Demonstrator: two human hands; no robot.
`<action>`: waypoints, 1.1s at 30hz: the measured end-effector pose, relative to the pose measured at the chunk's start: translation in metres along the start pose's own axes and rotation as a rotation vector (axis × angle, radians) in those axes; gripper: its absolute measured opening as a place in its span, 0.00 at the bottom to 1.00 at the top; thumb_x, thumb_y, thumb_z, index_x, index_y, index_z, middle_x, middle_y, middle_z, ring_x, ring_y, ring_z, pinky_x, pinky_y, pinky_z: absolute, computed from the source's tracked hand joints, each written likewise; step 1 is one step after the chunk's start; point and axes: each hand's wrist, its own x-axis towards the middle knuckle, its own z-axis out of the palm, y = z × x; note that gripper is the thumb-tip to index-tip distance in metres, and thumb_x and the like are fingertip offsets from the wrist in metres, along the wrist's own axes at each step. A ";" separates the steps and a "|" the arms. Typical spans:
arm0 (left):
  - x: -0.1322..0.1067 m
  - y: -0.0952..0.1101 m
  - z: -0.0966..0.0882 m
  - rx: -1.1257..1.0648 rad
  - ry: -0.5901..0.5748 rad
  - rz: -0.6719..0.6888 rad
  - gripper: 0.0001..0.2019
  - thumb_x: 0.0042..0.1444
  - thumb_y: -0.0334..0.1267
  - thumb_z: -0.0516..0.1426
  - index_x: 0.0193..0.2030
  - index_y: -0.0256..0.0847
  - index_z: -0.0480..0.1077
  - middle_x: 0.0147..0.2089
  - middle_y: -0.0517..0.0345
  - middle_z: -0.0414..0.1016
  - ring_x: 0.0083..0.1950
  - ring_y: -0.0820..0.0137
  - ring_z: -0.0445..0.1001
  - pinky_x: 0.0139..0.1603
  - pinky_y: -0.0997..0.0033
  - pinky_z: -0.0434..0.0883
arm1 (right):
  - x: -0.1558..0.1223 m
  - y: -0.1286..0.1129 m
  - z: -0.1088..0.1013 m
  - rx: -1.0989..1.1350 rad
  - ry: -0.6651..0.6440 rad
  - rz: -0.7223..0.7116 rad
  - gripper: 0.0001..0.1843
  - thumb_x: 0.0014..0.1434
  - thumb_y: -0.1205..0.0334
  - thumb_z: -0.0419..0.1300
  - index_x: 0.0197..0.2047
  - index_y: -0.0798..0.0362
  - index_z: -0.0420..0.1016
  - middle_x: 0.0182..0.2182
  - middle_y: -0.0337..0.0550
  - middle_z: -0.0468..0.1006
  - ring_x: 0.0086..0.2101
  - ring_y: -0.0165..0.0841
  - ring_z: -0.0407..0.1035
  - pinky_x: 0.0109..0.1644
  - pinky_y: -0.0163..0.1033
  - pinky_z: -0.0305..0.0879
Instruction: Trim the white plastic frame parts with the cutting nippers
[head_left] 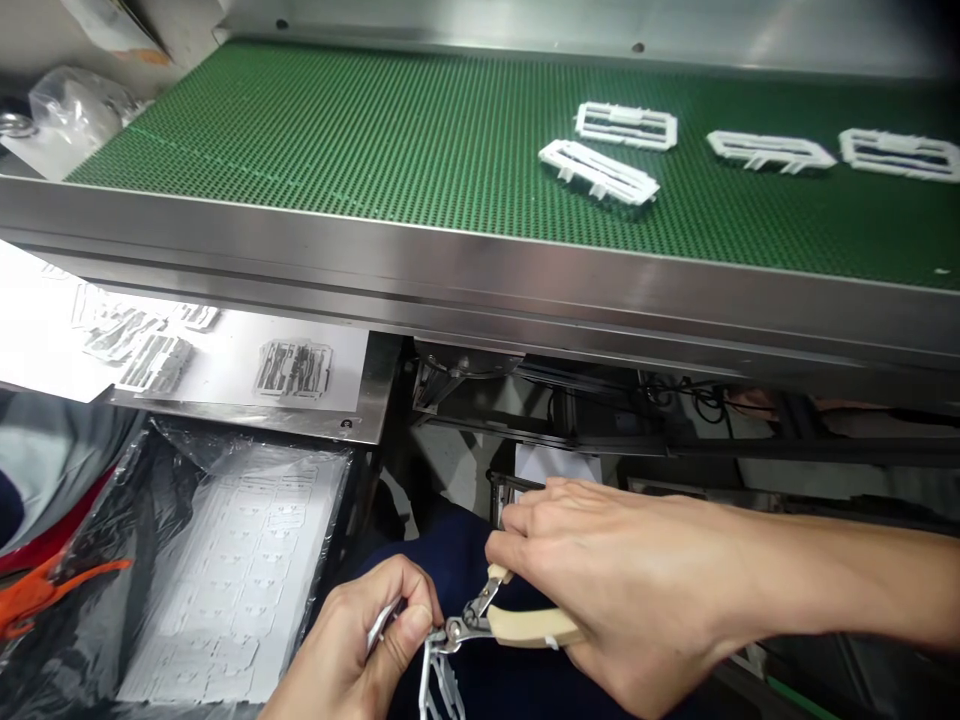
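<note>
My right hand is wrapped round a pair of cutting pliers with cream handles. Their metal jaws are at the upper end of a white slotted plastic part, just beside my left fingertips. Between thumb and fingers, my left hand pinches that part, which hangs down below the hand over dark blue clothing. Whether the jaws are closed on the plastic I cannot make out. My left fingers hide some of the part.
A green conveyor belt with a metal edge runs across the top, carrying several white slotted frames. Stacked pieces lie on a shelf at left. Below is a plastic-lined box of flat white sheets, near an orange-handled tool.
</note>
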 end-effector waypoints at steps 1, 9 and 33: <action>0.001 0.001 0.000 -0.002 -0.004 0.004 0.18 0.63 0.53 0.46 0.28 0.43 0.60 0.29 0.61 0.63 0.32 0.68 0.62 0.35 0.69 0.58 | 0.000 -0.001 -0.002 -0.031 -0.013 -0.006 0.14 0.42 0.65 0.59 0.36 0.54 0.71 0.32 0.49 0.74 0.32 0.42 0.69 0.31 0.41 0.62; 0.004 0.004 0.000 0.010 -0.010 -0.002 0.19 0.62 0.54 0.46 0.29 0.43 0.60 0.29 0.61 0.62 0.32 0.68 0.61 0.34 0.69 0.58 | -0.002 0.000 -0.003 -0.083 0.027 -0.027 0.12 0.42 0.64 0.59 0.34 0.54 0.71 0.28 0.48 0.74 0.28 0.40 0.69 0.28 0.41 0.62; 0.013 -0.001 0.000 -0.157 0.004 -0.064 0.19 0.62 0.54 0.49 0.29 0.42 0.64 0.29 0.61 0.63 0.32 0.69 0.61 0.35 0.71 0.59 | 0.010 0.001 -0.029 0.009 -0.219 0.144 0.04 0.43 0.65 0.55 0.20 0.52 0.64 0.18 0.41 0.68 0.20 0.34 0.63 0.16 0.32 0.52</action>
